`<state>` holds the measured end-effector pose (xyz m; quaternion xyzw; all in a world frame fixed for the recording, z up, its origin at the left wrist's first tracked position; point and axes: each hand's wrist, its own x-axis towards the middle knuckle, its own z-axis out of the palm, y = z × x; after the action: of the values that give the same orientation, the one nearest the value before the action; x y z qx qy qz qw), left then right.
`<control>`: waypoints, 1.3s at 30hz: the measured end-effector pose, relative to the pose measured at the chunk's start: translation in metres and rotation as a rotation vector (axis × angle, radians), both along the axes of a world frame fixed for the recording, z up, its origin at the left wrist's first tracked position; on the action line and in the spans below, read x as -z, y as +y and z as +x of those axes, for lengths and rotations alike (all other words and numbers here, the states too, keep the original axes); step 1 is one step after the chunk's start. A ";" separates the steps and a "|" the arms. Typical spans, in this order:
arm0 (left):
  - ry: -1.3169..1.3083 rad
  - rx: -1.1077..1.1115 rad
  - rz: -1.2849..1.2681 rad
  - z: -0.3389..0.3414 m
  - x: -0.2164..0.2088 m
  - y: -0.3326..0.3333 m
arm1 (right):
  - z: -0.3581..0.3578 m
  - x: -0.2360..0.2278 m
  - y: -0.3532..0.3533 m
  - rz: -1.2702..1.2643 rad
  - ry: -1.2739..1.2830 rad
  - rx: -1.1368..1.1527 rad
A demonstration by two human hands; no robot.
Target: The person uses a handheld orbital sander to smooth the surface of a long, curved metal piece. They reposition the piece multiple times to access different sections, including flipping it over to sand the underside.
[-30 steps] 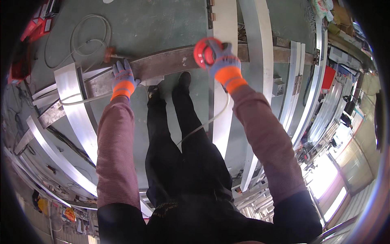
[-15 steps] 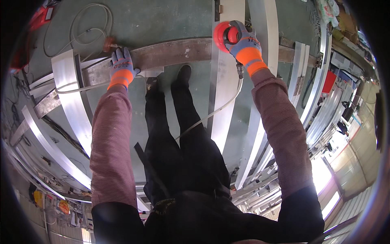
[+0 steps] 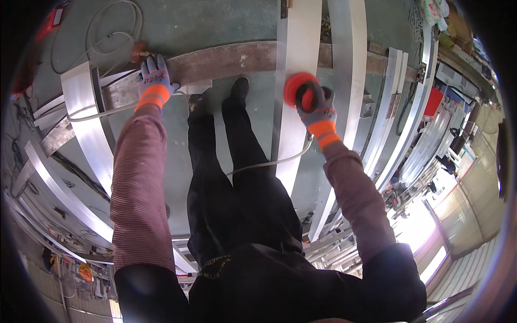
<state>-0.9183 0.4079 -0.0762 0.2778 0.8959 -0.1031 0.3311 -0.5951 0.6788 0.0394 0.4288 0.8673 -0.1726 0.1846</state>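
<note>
My right hand (image 3: pixel 322 114), in a grey and orange glove, is wrapped round a round red pneumatic sander (image 3: pixel 294 86). The sander's disc lies over a wide silvery metal bar (image 3: pixel 304 43). From the tool a pale air hose (image 3: pixel 280 161) curves down to the left, across my legs. On the left, my gloved left hand (image 3: pixel 154 81) rests with fingers apart on a brown steel crossbeam (image 3: pixel 226 63); nothing is held in it.
More long metal bars (image 3: pixel 349 59) lie across the crossbeam to the right, and another shiny bar (image 3: pixel 86 134) lies at the left. A coiled hose (image 3: pixel 89 40) is on the green floor at the far left. A red box (image 3: pixel 433 102) stands on the right.
My right hand has drawn the sander nearer to me along the metal bar, and the hose has bent more. The left hand stays on the crossbeam as the view shifts slightly.
</note>
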 end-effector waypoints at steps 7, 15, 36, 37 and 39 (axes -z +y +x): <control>0.024 0.027 -0.025 0.001 0.002 -0.001 | 0.053 -0.003 -0.060 -0.158 -0.053 -0.167; 0.035 0.041 -0.041 -0.001 0.007 0.001 | -0.065 0.006 0.007 0.015 -0.011 -0.092; -0.007 -0.171 -0.196 0.005 -0.018 0.042 | -0.102 -0.001 0.067 -0.025 0.007 0.139; -0.026 -0.180 -0.218 0.003 -0.018 0.047 | -0.114 0.001 0.076 -0.014 0.018 0.169; -0.055 -0.201 -0.262 0.000 -0.020 0.050 | -0.137 -0.004 0.086 -0.020 0.004 0.194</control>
<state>-0.9183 0.4581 -0.0558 0.1441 0.8886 -0.1775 0.3976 -0.7320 0.7645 0.0434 0.5086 0.8204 -0.1991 0.1694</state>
